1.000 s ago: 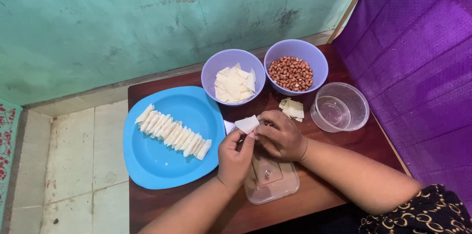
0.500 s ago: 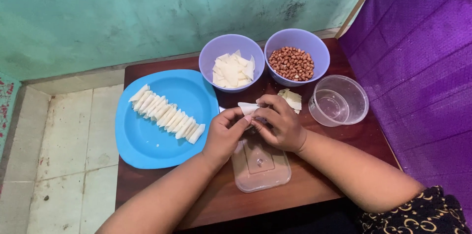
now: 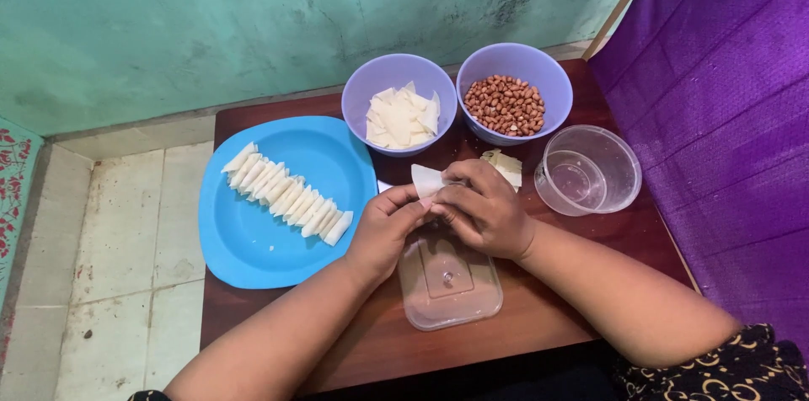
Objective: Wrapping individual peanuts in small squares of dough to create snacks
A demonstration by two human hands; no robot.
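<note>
Over the dark wooden table (image 3: 556, 300), head view: left hand (image 3: 383, 232) and right hand (image 3: 484, 209) meet at centre, fingertips together, both pinched on a small white wrapper piece (image 3: 425, 180). Wrapper held just above the table, its free corner sticking up past the fingers toward the bowls. What the fingers enclose below it cannot be made out.

Directly under the hands, a clear rectangular plastic lid (image 3: 449, 281) lies flat on the table, partly covered by the wrists.

To the person's left, a blue plate (image 3: 253, 245) carries a slanting row of folded white pieces (image 3: 288, 195), overlapping one another, touching.

Beyond the hands, two lilac bowls side by side: one with cut white wrappers (image 3: 401, 116), one with peanuts (image 3: 504, 104). A small stack of pale wrappers (image 3: 506, 167) sits just behind the right hand. Clear round container (image 3: 588, 170) stands at the right, near the purple cloth (image 3: 725, 98).
</note>
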